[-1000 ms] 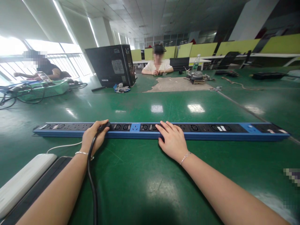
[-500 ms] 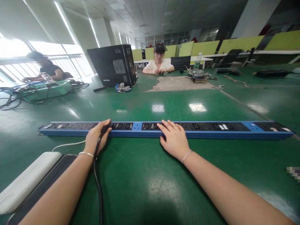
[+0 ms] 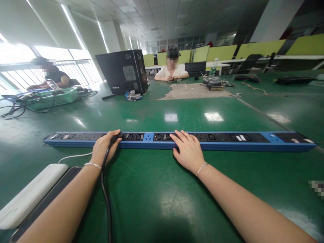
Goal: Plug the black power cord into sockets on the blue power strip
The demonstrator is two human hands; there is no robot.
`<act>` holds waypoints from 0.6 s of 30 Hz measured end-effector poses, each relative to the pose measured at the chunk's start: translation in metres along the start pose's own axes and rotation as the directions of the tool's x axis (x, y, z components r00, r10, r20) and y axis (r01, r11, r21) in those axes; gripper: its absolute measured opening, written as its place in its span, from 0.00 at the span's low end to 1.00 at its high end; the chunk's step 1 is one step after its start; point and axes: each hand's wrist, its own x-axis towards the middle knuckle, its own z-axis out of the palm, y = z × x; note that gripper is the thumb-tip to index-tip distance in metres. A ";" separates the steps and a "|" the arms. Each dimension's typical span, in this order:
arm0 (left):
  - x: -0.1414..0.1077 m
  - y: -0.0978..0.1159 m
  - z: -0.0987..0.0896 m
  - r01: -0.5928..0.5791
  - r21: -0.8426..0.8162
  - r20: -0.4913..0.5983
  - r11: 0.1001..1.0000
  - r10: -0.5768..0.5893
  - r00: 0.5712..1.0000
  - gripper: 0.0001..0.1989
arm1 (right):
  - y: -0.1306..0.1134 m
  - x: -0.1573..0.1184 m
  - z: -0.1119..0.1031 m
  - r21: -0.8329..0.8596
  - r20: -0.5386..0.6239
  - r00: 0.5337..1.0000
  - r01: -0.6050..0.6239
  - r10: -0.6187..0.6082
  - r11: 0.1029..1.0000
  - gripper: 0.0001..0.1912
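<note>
A long blue power strip [image 3: 149,145] with black and blue socket faces lies crosswise on the green table. My left hand [image 3: 105,145] is closed around a black power plug [image 3: 118,136] at the strip's left half, against its socket face. How deep the plug sits is hidden by the fingers. From the plug a thick black cord [image 3: 107,202] runs down past my wrist toward the lower edge. My right hand [image 3: 188,148] rests on the middle of the strip, fingers stretched out over the sockets and thumb along the front side.
A white bar-shaped device [image 3: 32,195] with a thin white cable and a dark flat device [image 3: 48,199] lie by my left forearm. Farther back are a black computer case [image 3: 118,72], gloves [image 3: 133,96], a green basket [image 3: 63,98] with cables, and two seated people.
Both hands stay in place on the plug and the strip. Only the view has shifted very slightly.
</note>
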 end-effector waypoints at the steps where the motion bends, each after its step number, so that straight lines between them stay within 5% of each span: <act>1: -0.002 0.001 0.001 0.011 -0.020 -0.006 1.000 -0.011 1.000 0.19 | 0.000 0.000 0.000 0.000 0.000 1.000 -0.001 0.001 1.000 0.25; 15: -0.007 0.007 0.007 0.009 -0.152 -0.101 0.988 -0.024 0.995 0.16 | 0.000 0.000 0.001 -0.001 -0.006 1.000 -0.001 0.001 1.000 0.25; 18: -0.005 0.009 0.001 0.031 -0.191 -0.257 0.981 -0.081 0.963 0.16 | 0.000 0.000 0.000 -0.004 -0.008 1.000 -0.002 0.002 1.000 0.24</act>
